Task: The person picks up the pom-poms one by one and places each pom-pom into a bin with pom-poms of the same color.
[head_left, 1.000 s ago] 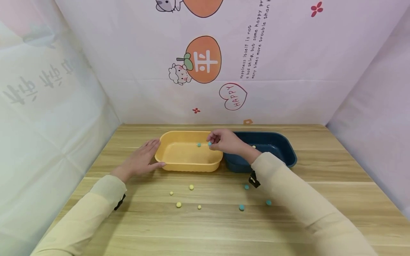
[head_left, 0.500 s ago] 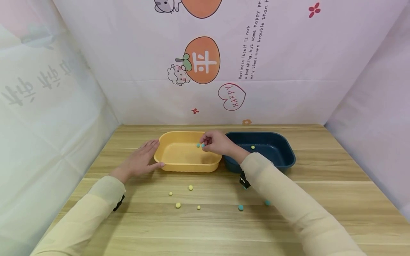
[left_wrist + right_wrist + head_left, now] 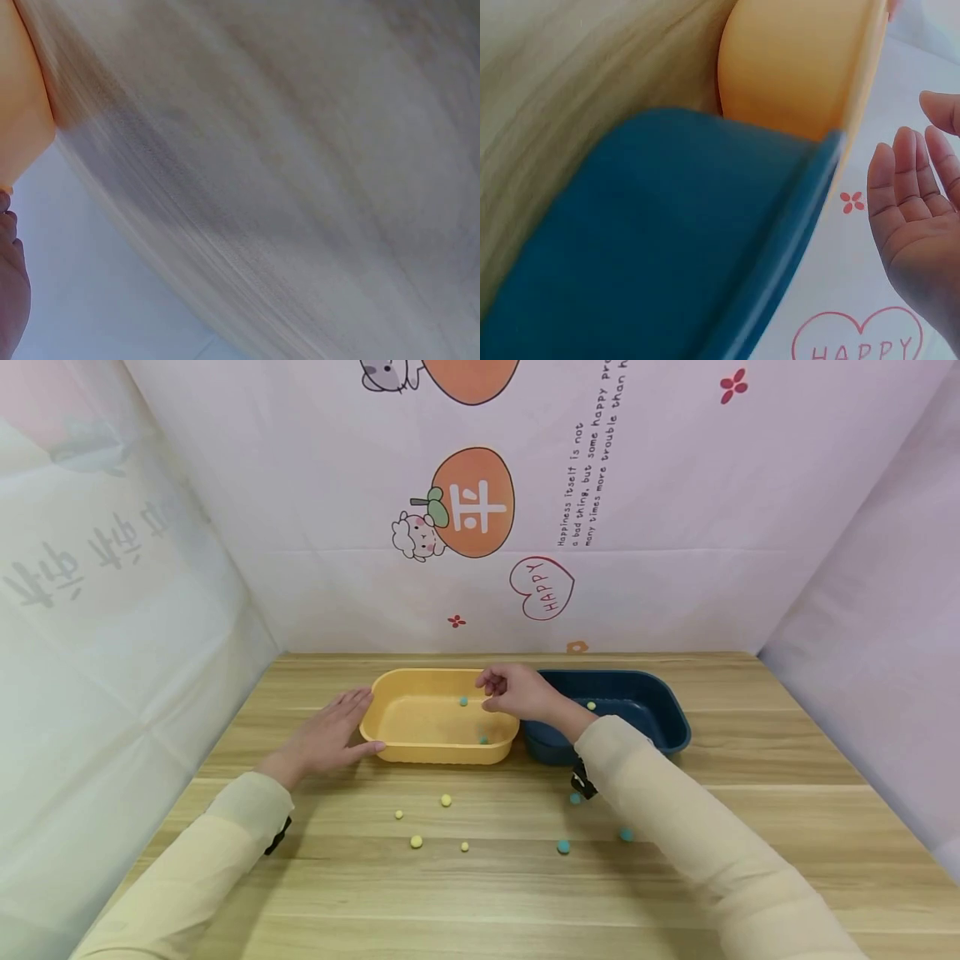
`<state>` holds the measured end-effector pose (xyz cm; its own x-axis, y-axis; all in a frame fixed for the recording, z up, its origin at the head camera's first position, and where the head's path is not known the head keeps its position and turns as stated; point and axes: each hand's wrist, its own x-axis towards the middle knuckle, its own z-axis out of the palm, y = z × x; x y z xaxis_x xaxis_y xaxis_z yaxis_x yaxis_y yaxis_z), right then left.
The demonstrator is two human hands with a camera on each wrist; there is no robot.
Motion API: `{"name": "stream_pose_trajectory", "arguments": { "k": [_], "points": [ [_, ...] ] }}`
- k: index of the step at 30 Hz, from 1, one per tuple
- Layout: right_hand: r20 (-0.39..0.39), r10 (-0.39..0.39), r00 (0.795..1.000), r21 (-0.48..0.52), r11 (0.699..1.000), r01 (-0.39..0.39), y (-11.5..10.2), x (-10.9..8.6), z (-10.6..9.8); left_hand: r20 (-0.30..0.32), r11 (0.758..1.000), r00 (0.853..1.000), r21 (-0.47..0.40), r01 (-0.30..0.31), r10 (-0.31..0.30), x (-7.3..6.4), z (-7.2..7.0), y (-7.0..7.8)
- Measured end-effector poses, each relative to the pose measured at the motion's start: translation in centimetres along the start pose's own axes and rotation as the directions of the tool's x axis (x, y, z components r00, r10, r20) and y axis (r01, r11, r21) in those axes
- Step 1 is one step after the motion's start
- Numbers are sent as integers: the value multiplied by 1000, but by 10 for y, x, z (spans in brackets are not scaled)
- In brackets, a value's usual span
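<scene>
My left hand (image 3: pixel 326 735) lies with straight fingers against the left end of a yellow bin (image 3: pixel 435 753), thumb over its front rim. Over that bin's right end hovers my right hand (image 3: pixel 525 695), thumb and fingertips apart, nothing visible between them. Two small teal balls are inside the yellow bin: one teal ball (image 3: pixel 463 701) toward the back, another teal ball (image 3: pixel 483 740) near the front wall. The right wrist view shows the right hand (image 3: pixel 919 232) with loosely bent, parted fingers beside the dark blue bin (image 3: pixel 660 225). In the left wrist view only a sliver of the left hand (image 3: pixel 11 285) appears.
The blue bin holds a small yellow ball (image 3: pixel 591 705); the right forearm partly hides this bin. Several yellow balls (image 3: pixel 446 800) lie on the wooden table (image 3: pixel 337 893) in front. Three teal balls (image 3: pixel 563 846) lie farther right, near the right sleeve. Printed cloth hangs behind and on both sides.
My right hand moved left over the yellow bin with a teal ball, let it go, and drew slightly back right. That ball now lies near the front wall. The left hand has stayed put.
</scene>
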<state>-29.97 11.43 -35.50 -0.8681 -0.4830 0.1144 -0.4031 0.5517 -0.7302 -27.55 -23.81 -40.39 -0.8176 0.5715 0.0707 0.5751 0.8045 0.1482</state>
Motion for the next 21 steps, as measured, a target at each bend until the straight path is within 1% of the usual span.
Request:
{"name": "stream_pose_trajectory", "arguments": {
  "k": [6,10,16,19,21],
  "points": [
    [-13,-14,1000,5,1000,14,-6,-7,-11,1,1000,1000,-3,2,-2,-1,-1,-1],
    [-12,-35,999,5,999,35,-9,-16,-17,-7,1000,1000,-5,2,-2,-1,0,-2],
    [-1,-88,996,13,996,88,-7,-38,-29,-8,1000,1000,4,4,-4,-1,1,-2],
    [-10,-88,996,13,996,88,-7,-51,-37,-5,1000,1000,-2,4,-4,0,0,-1],
    [-17,-83,996,14,996,83,-12,-61,-43,-5,1000,1000,-2,4,-4,0,-1,-1]
  ]
}}
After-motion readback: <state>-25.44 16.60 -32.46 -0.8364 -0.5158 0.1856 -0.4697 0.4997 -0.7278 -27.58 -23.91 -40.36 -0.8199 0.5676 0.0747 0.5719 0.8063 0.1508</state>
